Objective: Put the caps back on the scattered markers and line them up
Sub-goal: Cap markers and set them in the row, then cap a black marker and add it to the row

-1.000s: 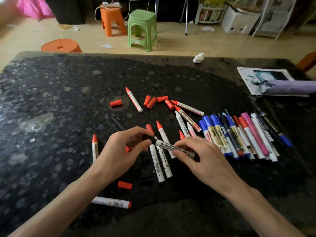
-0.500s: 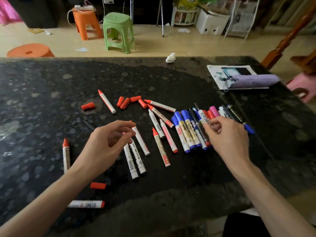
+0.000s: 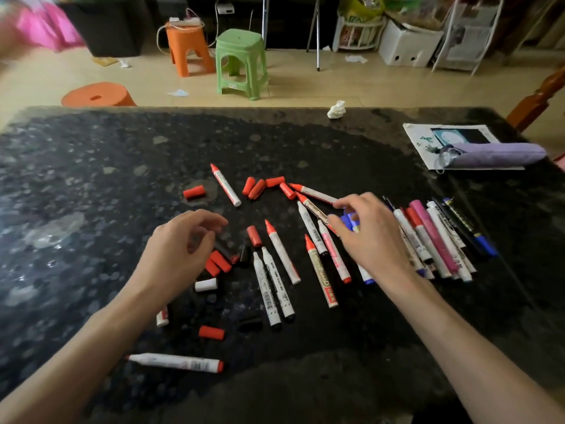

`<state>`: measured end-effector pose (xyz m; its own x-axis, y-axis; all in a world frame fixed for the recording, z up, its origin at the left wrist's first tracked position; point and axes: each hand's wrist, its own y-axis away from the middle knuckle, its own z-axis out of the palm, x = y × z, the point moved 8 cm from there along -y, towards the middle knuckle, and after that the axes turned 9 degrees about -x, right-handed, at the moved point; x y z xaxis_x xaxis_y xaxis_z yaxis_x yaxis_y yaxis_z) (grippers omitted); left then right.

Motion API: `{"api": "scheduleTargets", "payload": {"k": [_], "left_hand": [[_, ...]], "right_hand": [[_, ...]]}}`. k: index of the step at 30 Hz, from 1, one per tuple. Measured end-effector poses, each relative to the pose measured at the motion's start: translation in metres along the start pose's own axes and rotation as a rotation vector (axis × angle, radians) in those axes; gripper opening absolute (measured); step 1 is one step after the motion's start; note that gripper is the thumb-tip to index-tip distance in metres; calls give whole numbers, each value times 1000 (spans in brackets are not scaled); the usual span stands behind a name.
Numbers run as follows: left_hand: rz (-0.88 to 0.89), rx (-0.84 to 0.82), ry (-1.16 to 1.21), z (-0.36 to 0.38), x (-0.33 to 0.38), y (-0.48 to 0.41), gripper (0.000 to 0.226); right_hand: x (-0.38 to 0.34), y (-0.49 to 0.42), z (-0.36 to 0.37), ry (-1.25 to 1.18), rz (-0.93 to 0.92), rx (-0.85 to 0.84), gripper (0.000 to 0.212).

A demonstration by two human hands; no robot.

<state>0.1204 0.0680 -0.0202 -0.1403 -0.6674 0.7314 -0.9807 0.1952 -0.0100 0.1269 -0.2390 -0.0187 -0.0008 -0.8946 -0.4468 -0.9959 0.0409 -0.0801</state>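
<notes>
Cluttering the table (image 3: 91, 179): loose caps (image 3: 193, 191), uncapped markers (image 3: 226, 185).

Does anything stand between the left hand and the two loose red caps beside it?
Nothing visible does. The left hand is right beside the two short red plastic caps on the black speckled table, fingers loosely curled.

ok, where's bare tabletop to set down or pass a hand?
Free: the far band of table between the red caps and crumpled tissue; left of the lone red cap; the near edge right of the white marker. Crowded: between left hand and right hand, plus the lined-up row.
</notes>
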Motion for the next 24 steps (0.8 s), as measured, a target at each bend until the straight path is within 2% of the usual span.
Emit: {"api": "scheduleTargets", "payload": {"k": [3, 8, 14, 20, 24], "left_hand": [[49, -25, -155, -5, -3, -2, 36], [78, -161, -393, 10, -17, -3, 49], [9, -237, -428, 19, -35, -3, 52], [-68, -252, -484, 27, -39, -3, 47], [-89, -174, -509, 22, -36, -2, 39]], "right_hand": [[-37, -12, 27, -121, -120, -60, 28], [-70, -45, 63, -177, -152, -113, 31], [-87, -82, 85, -108, -128, -73, 28], [-106, -103, 103, 66, -199, -136, 17], [-116, -103, 105, 122, -165, -112, 20]]}}
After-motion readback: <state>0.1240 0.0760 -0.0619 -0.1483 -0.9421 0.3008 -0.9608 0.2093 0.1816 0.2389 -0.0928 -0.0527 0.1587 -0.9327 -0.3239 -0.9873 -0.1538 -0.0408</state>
